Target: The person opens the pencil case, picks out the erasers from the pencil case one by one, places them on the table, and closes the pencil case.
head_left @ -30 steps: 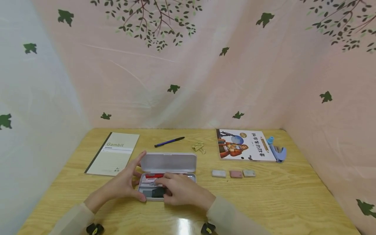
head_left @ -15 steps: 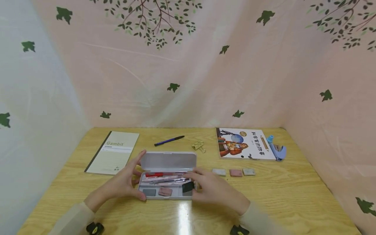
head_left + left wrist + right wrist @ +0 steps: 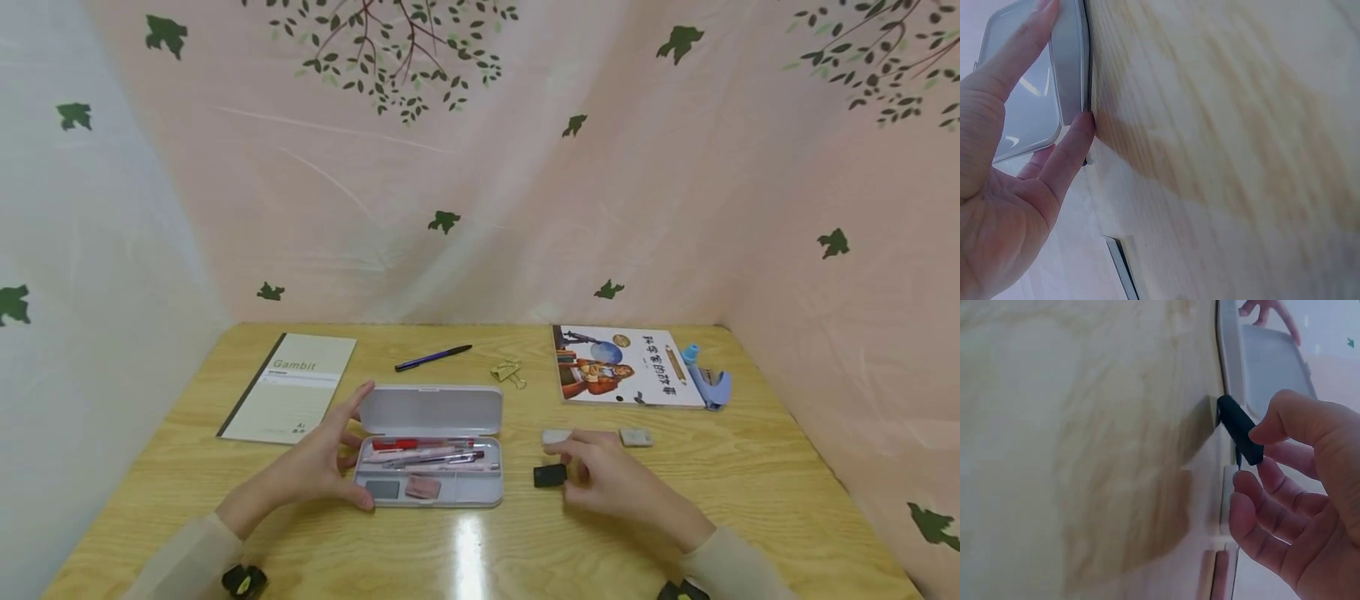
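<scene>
My left hand [image 3: 327,465] holds the left end of an open metal pencil case [image 3: 480,497], thumb at the front corner and index finger against the raised lid [image 3: 431,410]. Several pens, one of them red, lie in the case's back section; a grey eraser [image 3: 382,490] and a pink eraser [image 3: 423,487] sit in the front. To the right of the case, my right hand [image 3: 618,473] pinches a black eraser [image 3: 550,476] between thumb and fingers. The right wrist view shows this black eraser [image 3: 1240,430] tilted, close over the table.
Behind the right hand lie a white eraser [image 3: 555,436], partly covered, and another pale eraser [image 3: 636,437]. A notebook [image 3: 296,392], a blue pen [image 3: 432,358], a gold binder clip [image 3: 508,372], a picture book [image 3: 626,367] and a blue stapler-like tool [image 3: 711,387] lie farther back.
My right hand has lifted the black eraser out of the case's front section and carried it right, over the table. It now covers the pink eraser there. The left hand stays put.
</scene>
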Tool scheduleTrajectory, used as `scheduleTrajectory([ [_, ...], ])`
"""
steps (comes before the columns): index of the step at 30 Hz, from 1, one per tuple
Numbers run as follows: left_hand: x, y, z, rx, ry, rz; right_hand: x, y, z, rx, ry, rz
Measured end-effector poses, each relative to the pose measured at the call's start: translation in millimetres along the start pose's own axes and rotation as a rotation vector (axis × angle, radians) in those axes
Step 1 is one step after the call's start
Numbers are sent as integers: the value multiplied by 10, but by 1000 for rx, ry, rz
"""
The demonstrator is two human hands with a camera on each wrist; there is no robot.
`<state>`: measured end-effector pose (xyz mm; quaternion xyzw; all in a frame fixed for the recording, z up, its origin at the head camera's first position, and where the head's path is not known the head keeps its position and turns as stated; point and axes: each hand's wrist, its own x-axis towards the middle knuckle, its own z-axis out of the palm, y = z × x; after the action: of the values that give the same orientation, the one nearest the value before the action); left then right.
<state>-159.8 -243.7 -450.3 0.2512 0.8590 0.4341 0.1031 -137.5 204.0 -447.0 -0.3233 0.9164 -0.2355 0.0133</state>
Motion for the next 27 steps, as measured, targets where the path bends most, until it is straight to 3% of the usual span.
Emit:
scheduleTrajectory([
  [9,38,-7,9,-5,-6,2,-77,108,22,-13,24,9],
  [16,45,-27,11,-14,-14,-4,-63,108,-7,41,-17,32],
  [27,24,-12,0,-4,-11,-34,113,-168,-69,65,33,-41],
])
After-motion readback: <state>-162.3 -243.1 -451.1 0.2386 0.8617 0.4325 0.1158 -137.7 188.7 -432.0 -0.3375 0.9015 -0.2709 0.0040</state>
